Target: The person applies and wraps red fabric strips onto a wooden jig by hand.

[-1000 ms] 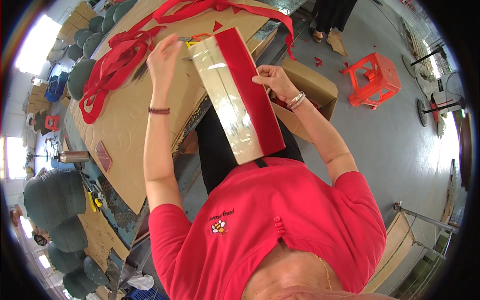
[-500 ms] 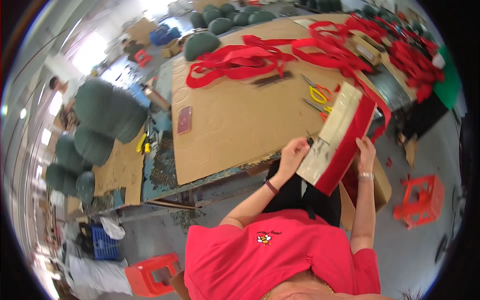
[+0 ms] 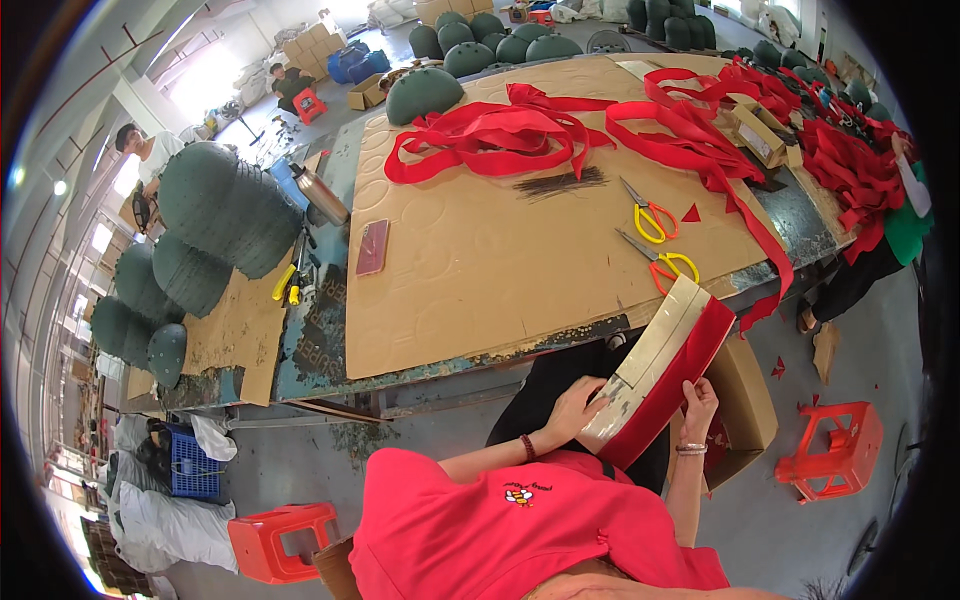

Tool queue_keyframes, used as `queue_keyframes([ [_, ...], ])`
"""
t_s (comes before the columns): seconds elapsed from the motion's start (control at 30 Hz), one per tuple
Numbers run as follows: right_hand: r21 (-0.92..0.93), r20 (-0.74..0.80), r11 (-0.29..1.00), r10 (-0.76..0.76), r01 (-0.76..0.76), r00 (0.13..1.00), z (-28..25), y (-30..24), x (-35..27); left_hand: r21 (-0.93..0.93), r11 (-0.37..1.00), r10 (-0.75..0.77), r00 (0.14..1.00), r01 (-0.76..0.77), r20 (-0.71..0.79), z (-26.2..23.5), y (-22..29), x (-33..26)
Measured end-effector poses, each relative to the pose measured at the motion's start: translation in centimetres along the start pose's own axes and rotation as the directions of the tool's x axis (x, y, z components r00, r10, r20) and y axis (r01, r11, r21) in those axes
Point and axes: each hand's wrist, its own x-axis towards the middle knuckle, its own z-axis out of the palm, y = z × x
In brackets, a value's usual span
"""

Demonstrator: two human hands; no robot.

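Across my lap lies a long, pale, tape-covered board [image 3: 640, 368], tilted with its far end near the table edge. Wide red ribbon [image 3: 668, 388] covers its right side. My left hand [image 3: 578, 408] grips the board's near left edge, fingers bent over it. On the other side, my right hand [image 3: 698, 404] is closed in a pinch at the ribbon's right edge. Just beyond the board, two pairs of scissors [image 3: 655, 220] with yellow and orange handles rest on the table. A loose strip of red ribbon [image 3: 765, 240] hangs over the table's edge to the right.
Cardboard [image 3: 450, 290] covers the table, bearing a phone [image 3: 372, 247], thin dark wires [image 3: 560, 185] and heaped red ribbon [image 3: 500, 135]. Dark green domes [image 3: 215, 205] stack at left near a steel bottle [image 3: 320, 195]. An open carton [image 3: 750, 420] and red stool [image 3: 835, 450] stand right.
The board has come down closer to my body, with both hands moving down along with it. My view has shifted, showing more of the far room.
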Motion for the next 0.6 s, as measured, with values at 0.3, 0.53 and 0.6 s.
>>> queue_keyframes([
  [0.3, 0.053, 0.126, 0.994, -0.097, 0.090, 0.987, 1.8, -1.1, -0.3, 0.291, 0.734, 0.630, 0.775, -0.613, 0.044, 0.0, 5.3, 5.7],
  [0.53, 0.036, 0.146, 0.997, -0.071, 0.066, 0.987, 2.0, -0.7, 0.0, 0.148, 0.697, 0.662, 0.709, -0.702, 0.244, 3.3, 5.3, 4.5],
  [0.6, 0.040, 0.159, 0.997, -0.071, 0.065, 0.985, 1.9, -0.6, 0.1, 0.163, 0.707, 0.648, 0.722, -0.689, 0.243, 3.6, 4.9, 4.5],
])
